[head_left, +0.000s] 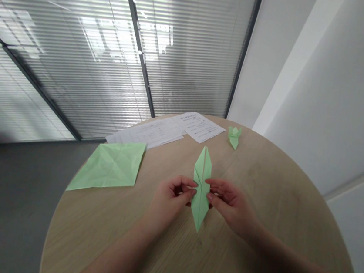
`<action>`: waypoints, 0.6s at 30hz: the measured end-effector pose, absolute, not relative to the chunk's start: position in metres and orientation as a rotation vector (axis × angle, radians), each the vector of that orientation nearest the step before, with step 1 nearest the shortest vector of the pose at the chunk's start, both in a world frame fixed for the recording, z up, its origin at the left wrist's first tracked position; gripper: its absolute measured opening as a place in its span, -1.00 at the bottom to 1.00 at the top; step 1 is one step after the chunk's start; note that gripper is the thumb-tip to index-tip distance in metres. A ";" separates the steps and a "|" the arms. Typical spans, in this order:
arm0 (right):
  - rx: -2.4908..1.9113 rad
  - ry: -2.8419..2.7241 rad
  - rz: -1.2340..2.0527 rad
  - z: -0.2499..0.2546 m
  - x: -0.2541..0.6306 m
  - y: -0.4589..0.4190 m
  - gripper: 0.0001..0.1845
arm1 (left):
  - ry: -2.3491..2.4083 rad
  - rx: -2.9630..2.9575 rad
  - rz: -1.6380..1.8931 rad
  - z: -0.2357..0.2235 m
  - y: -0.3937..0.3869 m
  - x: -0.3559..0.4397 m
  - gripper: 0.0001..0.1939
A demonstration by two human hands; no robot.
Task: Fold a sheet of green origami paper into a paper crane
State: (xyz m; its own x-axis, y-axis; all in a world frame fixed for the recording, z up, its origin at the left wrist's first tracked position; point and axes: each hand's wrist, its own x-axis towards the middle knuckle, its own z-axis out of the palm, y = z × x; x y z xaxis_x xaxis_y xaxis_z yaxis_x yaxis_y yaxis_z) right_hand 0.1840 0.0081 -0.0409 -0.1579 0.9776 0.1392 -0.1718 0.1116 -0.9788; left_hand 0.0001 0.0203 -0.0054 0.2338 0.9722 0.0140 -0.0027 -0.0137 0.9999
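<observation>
A piece of green folded paper (199, 204), long and pointed at both ends with a crease down its middle, is held upright in front of me over the table. My left hand (175, 193) pinches its left edge between thumb and fingers. On the opposite edge, my right hand (227, 201) grips it the same way, thumb below and index finger on the front. Some fingertips of both hands are hidden behind the paper.
The round wooden table (270, 199) carries a creased green paper sheet (113, 166) at the left. Printed white sheets (199, 127) lie along the far edge, with a small green origami figure (234, 138) to their right. Window blinds (195, 50) stand behind.
</observation>
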 end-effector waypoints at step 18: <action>-0.962 -1.167 1.382 -0.038 0.183 0.010 -0.60 | 0.949 1.375 0.966 -0.005 0.017 0.000 -0.74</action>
